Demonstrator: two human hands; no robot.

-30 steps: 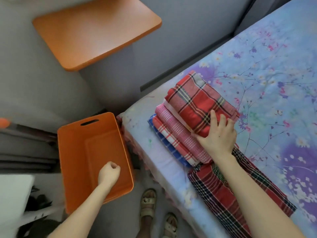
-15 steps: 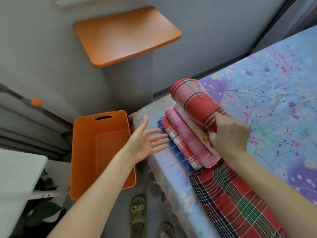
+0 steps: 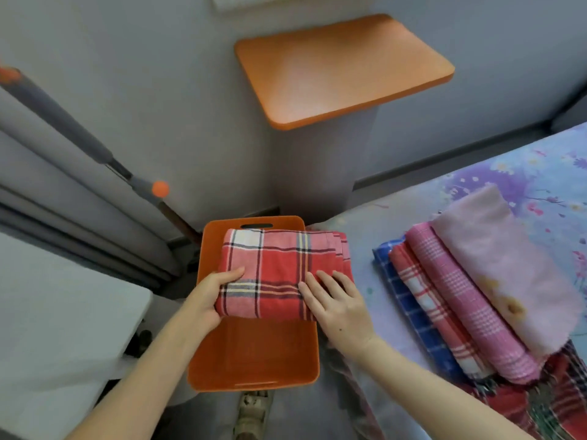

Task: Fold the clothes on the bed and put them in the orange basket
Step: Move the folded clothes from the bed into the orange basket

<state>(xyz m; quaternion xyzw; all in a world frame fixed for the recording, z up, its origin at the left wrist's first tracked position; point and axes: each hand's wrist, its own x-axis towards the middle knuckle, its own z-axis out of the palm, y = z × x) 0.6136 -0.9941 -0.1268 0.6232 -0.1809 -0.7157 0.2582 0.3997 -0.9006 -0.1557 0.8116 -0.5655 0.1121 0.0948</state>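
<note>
Head view: my left hand [image 3: 206, 300] grips the folded red plaid cloth [image 3: 273, 268] over the orange basket [image 3: 254, 354]; right hand [image 3: 340, 309] lies flat on it.

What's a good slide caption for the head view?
Left hand grips and right hand steadies a folded red plaid cloth over the orange basket; more folded cloths lie stacked on the bed.

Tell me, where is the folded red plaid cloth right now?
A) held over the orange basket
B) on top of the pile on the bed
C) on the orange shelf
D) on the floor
A: the left hand grips the red plaid cloth and the right hand rests on it, above the orange basket.
</note>
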